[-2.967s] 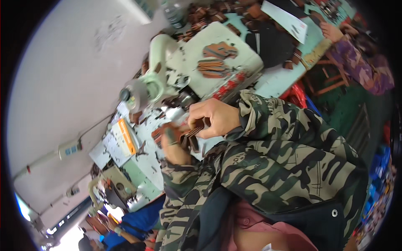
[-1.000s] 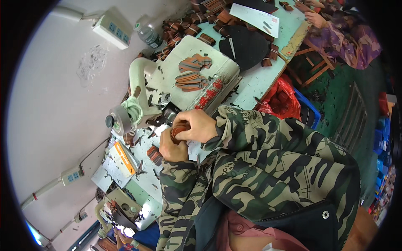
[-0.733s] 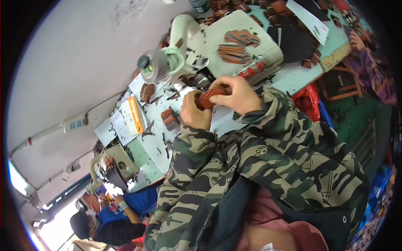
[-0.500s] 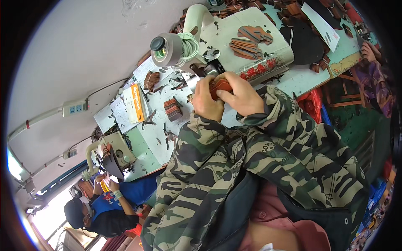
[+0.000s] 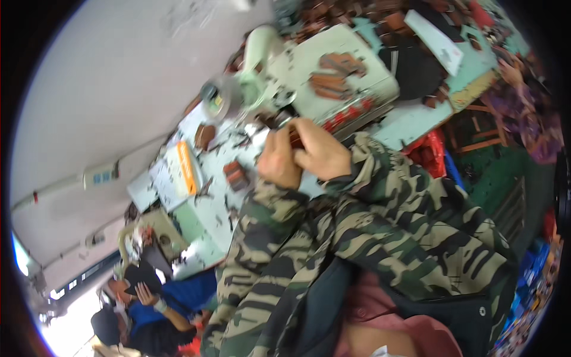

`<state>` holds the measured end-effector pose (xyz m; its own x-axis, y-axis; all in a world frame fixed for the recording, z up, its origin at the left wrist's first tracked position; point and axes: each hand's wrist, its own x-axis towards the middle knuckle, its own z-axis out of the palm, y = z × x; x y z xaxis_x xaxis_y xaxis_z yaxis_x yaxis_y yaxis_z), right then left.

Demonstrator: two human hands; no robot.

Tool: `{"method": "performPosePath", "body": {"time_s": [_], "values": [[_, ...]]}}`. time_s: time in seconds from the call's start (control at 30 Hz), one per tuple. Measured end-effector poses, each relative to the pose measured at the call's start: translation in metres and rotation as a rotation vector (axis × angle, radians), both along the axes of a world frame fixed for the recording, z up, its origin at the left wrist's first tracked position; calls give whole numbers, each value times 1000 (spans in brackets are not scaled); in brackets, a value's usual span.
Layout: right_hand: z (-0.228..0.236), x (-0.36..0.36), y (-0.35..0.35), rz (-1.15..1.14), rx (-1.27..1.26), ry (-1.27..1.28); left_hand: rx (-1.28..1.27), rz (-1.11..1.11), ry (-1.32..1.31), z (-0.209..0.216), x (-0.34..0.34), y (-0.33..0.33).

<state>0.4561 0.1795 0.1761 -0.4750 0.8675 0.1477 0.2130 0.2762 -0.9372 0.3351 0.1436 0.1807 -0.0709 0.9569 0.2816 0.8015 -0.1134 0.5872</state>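
"Brown is what I'd track. On the head view, where's the brown piece (image 5: pixel 295 139)?"

"Between the hands, just on the near side of the machine (image 5: pixel 372 81). I see the left hand (image 5: pixel 279 160) with its fingers curled in on it; the right hand (image 5: pixel 322 151) pinches it from the other side, thumb toward the left. Neither grip shows a gap, though blur softens the fingertips and I can't count any layers."

"What worries you, from our distance?"

"Mostly that grip. If the piece is several layers, uneven pressure from the 2 hands could fan them out of line. A slack thumb could drop it onto the scraps (image 5: pixel 241 140) on the table (image 5: pixel 209 209), and dark crumbs might cling."

"And around the hands?"

"2 strip piles (image 5: pixel 331 86) lie loose on the machine. I'd fear the right sleeve (image 5: pixel 386 190) sweeping the nearer pile off if that arm swung outward. The stack (image 5: pixel 235 175) sits near the left wrist; a cuff could topple it. The bundle (image 5: pixel 204 136) and notebook (image 5: pixel 183 169) are farther left, so safer, I judge."

"Fingers?"

"They're close to the machine's near end. A jolt could knock a knuckle there, and I can't tell whether it's running."
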Motion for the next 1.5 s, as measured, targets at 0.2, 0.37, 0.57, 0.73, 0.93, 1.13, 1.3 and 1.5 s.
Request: {"method": "performPosePath", "body": {"time_s": [0.2, 0.37, 0.57, 0.73, 0.93, 1.13, 1.3, 1.5], "values": [[3, 22, 19, -95, -354, 231, 4, 84, -63, 9, 15, 11], [9, 22, 9, -95, -101, 55, -19, 5, -41, 15, 26, 16], [8, 43, 21, 20, 33, 7, -103, -73, 163, 14, 21, 14], [19, 72, 41, 76, 203, -245, 9, -107, 139, -3, 38, 37], [-7, 74, 55, -139, 271, -533, -30, 36, -260, -34, 47, 60], [-23, 65, 57, -131, 231, -409, 28, -1, -469, -41, 52, 55], [-28, 69, 60, -100, 264, -392, 26, -62, -432, -40, 56, 53], [15, 54, 48, 184, 23, -138, -113, -116, 282, 5, 18, 29]]}}
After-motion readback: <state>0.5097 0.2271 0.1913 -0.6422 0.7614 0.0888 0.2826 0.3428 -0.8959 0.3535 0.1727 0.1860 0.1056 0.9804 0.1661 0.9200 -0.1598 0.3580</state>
